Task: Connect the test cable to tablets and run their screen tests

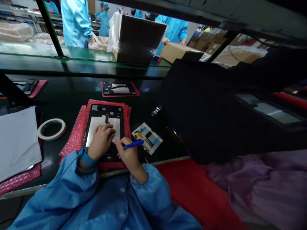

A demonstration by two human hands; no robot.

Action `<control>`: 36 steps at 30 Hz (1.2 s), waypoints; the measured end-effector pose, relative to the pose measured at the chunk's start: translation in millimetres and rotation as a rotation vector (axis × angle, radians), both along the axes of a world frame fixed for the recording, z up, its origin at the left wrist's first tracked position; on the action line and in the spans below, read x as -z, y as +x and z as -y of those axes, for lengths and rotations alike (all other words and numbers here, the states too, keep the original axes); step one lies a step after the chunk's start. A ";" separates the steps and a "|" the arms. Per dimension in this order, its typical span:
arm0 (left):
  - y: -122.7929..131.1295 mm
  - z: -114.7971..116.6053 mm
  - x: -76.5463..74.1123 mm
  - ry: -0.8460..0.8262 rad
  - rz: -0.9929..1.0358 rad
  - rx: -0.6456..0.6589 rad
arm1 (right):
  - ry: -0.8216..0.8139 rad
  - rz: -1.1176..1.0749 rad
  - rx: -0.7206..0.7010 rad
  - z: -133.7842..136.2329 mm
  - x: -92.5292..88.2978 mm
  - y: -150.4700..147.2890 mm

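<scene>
An opened tablet panel (103,122), black-framed with a silvery middle, lies on red bubble-wrap bags (76,134) in front of me. My left hand (102,140) rests on its lower middle, fingers lying over the surface, with a blue band around the wrist. At the panel's lower right, my right hand (129,155) grips a blue pen-like tool (135,143). The tool slants with its thick end up to the right; its tip is hidden by the fingers. Just right of that hand lies a flat piece with white, black and blue patches (153,140).
A tape roll (52,129) and white sheets (19,140) lie on the left. Another panel on red wrap (120,89) sits farther back. A dark-clothed person (203,105) fills the right. Behind a green ledge (83,68) stand cardboard boxes (141,38) and people in blue.
</scene>
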State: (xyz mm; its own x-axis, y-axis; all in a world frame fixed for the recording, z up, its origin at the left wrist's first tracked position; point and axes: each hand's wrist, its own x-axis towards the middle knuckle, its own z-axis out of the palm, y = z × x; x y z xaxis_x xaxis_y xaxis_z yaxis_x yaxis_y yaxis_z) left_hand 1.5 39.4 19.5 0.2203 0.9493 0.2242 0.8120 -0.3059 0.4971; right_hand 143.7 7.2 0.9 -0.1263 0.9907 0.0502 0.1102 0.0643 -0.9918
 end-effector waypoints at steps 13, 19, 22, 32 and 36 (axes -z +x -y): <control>0.7 1.3 2.3 0.021 0.024 0.010 | -0.040 1.292 0.314 -128.3 -43.5 150.5; 0.9 0.5 9.5 0.041 0.030 0.013 | -0.105 1.353 0.427 -172.7 -19.3 166.3; 0.4 -0.1 12.4 0.042 0.043 0.021 | -0.104 1.372 0.449 -181.3 -18.5 171.4; 0.0 0.7 8.6 0.093 0.336 -0.010 | -0.040 1.375 0.378 -147.4 -54.3 129.9; -8.0 6.1 -6.6 0.173 0.494 -0.107 | 0.410 1.153 -0.041 -60.1 -46.0 80.1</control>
